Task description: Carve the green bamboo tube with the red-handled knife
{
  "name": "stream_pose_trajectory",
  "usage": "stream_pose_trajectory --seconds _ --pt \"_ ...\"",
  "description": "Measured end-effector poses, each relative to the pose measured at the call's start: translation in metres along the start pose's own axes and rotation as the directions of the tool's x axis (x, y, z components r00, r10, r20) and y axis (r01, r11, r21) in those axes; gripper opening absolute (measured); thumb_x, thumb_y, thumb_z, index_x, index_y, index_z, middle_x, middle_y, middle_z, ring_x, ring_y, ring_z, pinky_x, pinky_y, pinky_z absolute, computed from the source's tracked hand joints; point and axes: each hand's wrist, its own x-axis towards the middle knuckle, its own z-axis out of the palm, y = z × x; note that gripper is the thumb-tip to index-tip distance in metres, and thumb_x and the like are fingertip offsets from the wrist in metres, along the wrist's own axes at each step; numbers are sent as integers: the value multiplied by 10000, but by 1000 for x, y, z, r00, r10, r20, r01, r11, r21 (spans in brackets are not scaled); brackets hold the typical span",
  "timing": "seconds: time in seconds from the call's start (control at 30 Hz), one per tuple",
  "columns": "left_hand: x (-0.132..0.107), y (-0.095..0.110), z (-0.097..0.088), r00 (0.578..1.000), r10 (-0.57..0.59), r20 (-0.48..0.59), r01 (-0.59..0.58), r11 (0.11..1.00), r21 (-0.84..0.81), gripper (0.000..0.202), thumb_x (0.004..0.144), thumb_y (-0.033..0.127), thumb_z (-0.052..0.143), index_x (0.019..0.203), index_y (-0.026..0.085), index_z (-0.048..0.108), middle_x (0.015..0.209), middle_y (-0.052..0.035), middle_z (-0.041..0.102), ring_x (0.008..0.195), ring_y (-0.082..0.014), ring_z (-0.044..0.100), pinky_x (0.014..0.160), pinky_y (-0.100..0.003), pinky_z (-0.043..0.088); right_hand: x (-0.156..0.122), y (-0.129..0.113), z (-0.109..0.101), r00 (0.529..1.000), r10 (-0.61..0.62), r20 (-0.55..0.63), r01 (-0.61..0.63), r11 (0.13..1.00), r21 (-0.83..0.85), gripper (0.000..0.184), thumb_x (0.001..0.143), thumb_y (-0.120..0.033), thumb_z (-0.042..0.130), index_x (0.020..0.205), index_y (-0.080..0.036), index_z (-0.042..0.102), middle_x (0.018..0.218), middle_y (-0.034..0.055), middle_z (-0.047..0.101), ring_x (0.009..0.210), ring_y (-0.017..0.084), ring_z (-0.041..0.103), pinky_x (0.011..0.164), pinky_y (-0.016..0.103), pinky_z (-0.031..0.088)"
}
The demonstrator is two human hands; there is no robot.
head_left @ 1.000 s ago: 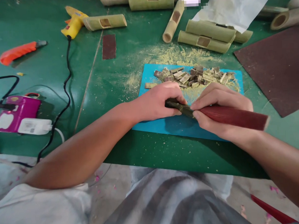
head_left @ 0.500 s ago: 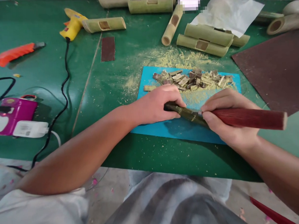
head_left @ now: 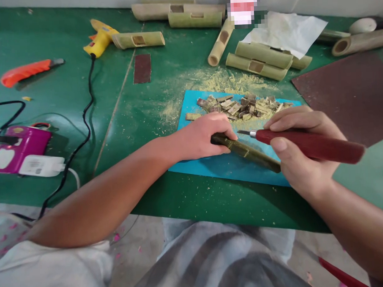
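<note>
A dark green bamboo tube [head_left: 258, 155] slants over the blue sheet [head_left: 205, 170], with pale cut lines scored into its upper side. My left hand [head_left: 206, 134] is wrapped round its left end. In my right hand [head_left: 306, 147] is a carving knife [head_left: 318, 145] with a red wooden handle, a metal ferrule and a small dark blade. The blade points left, just above the tube and apart from it. Behind the tube lies a heap of bamboo chips [head_left: 240, 106] and shavings. The tube's left end is hidden in my left hand.
Notched bamboo pieces [head_left: 258, 66] lie at the back, some under white paper [head_left: 285, 31]. A brown sheet [head_left: 348, 98] is on the right. At left are a yellow glue gun [head_left: 100, 41], an orange cutter [head_left: 26, 73], a purple power strip [head_left: 20, 146] and a black cord [head_left: 89, 97].
My right hand has lifted the knife off the bamboo tube and drawn slightly right, so the blade and the tube's right end now show. My left hand keeps its grip.
</note>
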Motion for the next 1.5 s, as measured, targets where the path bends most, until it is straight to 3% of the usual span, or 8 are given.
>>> stream_pose_trajectory --seconds 0.1,0.27,0.57,0.77,0.93,1.27,1.5 --pt "1 2 0 1000 -9 0 9 1000 -4 168 892 214 785 1054 185 753 1081 -69 696 1050 -215 655 962 -357 522 2 -3 1 996 -73 60 73 997 12 109 883 -287 863 951 -302 779 912 21 774 832 220 728 799 437 615" --pt "0 4 0 1000 -28 -1 28 999 -21 168 889 211 779 1056 197 763 1065 -57 697 1031 -211 655 952 -357 521 1 0 -3 986 -69 154 70 998 4 189 856 -216 875 993 -326 806 915 6 801 824 224 746 755 418 632" --pt "-1 4 0 999 -38 -1 38 999 -11 164 885 209 783 1044 188 751 1060 -48 691 1024 -205 647 973 -360 511 0 5 -7 981 -77 180 83 996 -21 226 858 -206 874 1027 -345 818 946 0 821 844 222 757 785 417 645" --pt "1 5 0 999 -39 6 39 999 -7 154 886 208 769 1038 186 747 1058 -53 689 1027 -209 643 978 -361 509 3 6 -3 986 -63 155 72 996 -51 151 848 -251 857 944 -355 806 872 -5 813 761 235 740 706 436 632" --pt "1 5 -1 999 -51 13 51 999 -6 153 875 219 773 1020 187 732 1063 -55 697 1033 -212 649 972 -359 517 10 3 0 976 -81 204 94 994 -53 98 872 -224 769 862 -320 755 804 -9 786 697 210 694 639 413 588" --pt "-1 1 0 1000 -14 -17 14 1000 -12 181 882 206 777 1063 190 769 1083 -65 712 1027 -208 667 968 -368 527 3 1 -3 977 -152 151 164 984 -72 172 898 -184 722 839 -346 718 733 -18 759 603 206 626 541 428 504" --pt "-2 -1 1 1000 -3 -10 3 1000 -7 188 890 214 771 1075 184 761 1120 -82 709 1086 -221 666 995 -376 521 -8 8 -4 993 -118 4 117 986 -117 108 937 -297 768 836 -326 744 744 -5 741 638 200 650 583 411 537"
